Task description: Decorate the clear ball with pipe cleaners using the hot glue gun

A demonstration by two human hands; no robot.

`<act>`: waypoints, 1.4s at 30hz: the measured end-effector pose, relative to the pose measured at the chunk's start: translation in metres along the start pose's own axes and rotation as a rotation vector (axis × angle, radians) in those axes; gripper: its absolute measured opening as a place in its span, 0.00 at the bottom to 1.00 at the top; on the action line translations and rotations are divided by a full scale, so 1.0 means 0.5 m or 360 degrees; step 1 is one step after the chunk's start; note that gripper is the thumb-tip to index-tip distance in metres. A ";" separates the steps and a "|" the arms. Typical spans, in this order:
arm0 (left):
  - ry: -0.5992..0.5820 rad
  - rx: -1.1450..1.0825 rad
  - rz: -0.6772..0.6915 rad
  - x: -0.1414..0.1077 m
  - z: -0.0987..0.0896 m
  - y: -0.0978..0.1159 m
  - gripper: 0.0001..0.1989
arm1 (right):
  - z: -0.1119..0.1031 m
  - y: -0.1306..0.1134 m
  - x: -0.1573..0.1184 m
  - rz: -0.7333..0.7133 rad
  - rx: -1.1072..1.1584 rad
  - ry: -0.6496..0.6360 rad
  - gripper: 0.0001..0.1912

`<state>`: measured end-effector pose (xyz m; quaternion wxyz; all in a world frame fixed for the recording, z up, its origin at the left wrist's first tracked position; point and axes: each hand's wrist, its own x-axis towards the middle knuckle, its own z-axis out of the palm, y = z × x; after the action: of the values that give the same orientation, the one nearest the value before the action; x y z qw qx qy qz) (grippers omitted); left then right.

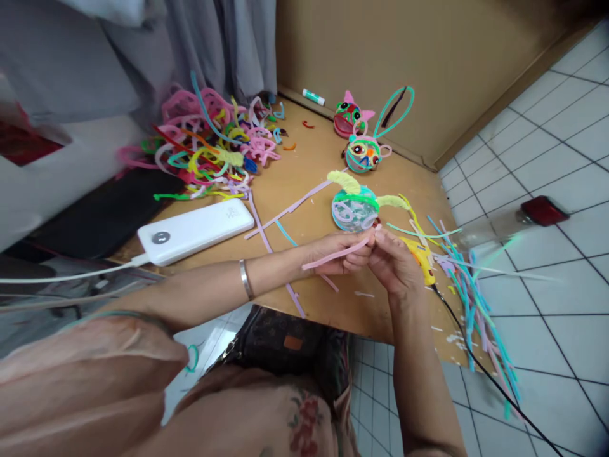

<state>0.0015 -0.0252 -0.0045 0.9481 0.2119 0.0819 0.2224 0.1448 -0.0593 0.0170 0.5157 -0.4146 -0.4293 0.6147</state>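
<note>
Close together over the table's front part, both hands are closed on a pink pipe cleaner [333, 256]. My left hand [349, 249] grips it with curled fingers, and one free length sticks out to the left. The thumb and fingers of my right hand [394, 259] pinch its other end, where the tip is mostly hidden. Just beyond my fingertips sits a clear ball [356, 212] wrapped with green and teal pipe cleaners, with two pale yellow fuzzy horns. A small dark red bit shows at its lower edge, beside my fingers. A yellow glue gun [421, 259] lies behind my right hand.
Two decorated balls, one with a green loop [364, 155] and one red and green [349, 119], stand by the cardboard wall. A glue stick [313, 97], a pipe cleaner heap [209, 143] and a white power bank [197, 230] lie left. Loose pipe cleaners [480, 317] overhang the right edge.
</note>
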 end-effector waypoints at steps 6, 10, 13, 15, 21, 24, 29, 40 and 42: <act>0.0034 -0.0060 0.0012 0.004 -0.003 0.010 0.15 | -0.003 0.002 0.023 -0.0007 -0.0061 -0.0012 0.13; 0.0048 -0.0086 0.0141 0.008 -0.013 0.023 0.13 | -0.002 0.008 0.049 -0.0012 0.0035 0.0025 0.13; 0.0169 -0.0017 0.0330 0.011 -0.018 0.032 0.09 | 0.001 0.003 0.067 -0.0042 0.0232 0.0117 0.13; 0.0257 0.0105 0.0480 0.011 -0.017 0.033 0.06 | 0.001 -0.008 0.075 -0.0110 0.0364 0.0192 0.13; 0.0664 0.1371 0.1095 -0.017 0.004 0.005 0.10 | -0.008 -0.039 0.084 -0.0281 0.0486 0.0408 0.15; 0.0605 0.2195 0.1444 -0.036 0.009 0.002 0.06 | -0.012 -0.028 0.081 -0.0376 0.0535 0.0502 0.17; 0.0838 0.2800 0.2049 -0.050 0.000 0.038 0.04 | -0.002 0.018 0.069 -0.0390 0.0556 0.0536 0.19; 0.0649 0.2734 0.1707 -0.034 -0.001 0.006 0.07 | 0.001 0.033 0.060 -0.0374 0.0663 0.0555 0.19; 0.0804 0.2815 0.1926 -0.038 -0.004 0.022 0.08 | -0.006 0.029 0.059 -0.0382 0.0697 0.0576 0.17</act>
<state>-0.0202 -0.0241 -0.0001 0.1517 0.7697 0.2865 0.5500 0.1400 -0.0312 0.0003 0.7298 -0.3428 -0.2337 0.5434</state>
